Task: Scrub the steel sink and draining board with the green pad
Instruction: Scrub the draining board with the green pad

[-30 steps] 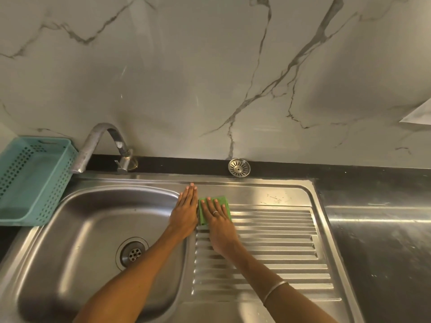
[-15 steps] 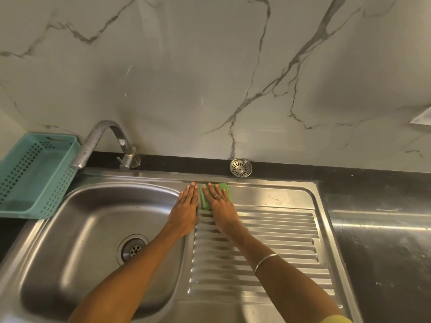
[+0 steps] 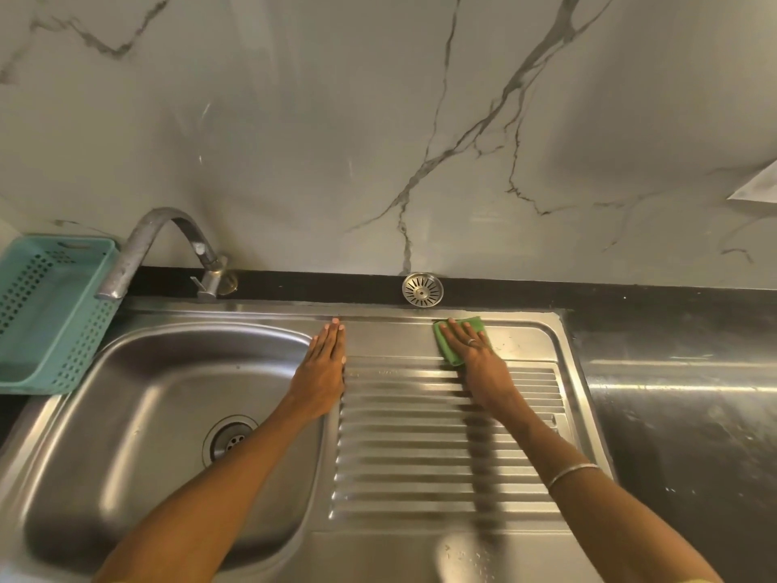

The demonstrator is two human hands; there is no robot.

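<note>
The steel sink bowl (image 3: 138, 397) fills the lower left, its drain (image 3: 230, 440) in the bottom. To its right lies the ribbed draining board (image 3: 420, 456). A green pad (image 3: 446, 349) lies on the flat strip at the board's far end, pressed down under the straight fingers of my right hand (image 3: 477, 363). My left hand (image 3: 321, 372) rests flat on the ridge between bowl and board, fingers together and holding nothing.
A curved steel tap (image 3: 168, 241) arches over the bowl's far left. A teal perforated basket (image 3: 46, 309) stands at the left. A loose drain strainer (image 3: 422, 289) sits on the black ledge by the marble wall. Dark worktop (image 3: 681, 414) runs to the right.
My right hand has slid the green pad to the right along the far strip of the draining board, away from my left hand. The left hand has stayed in place.
</note>
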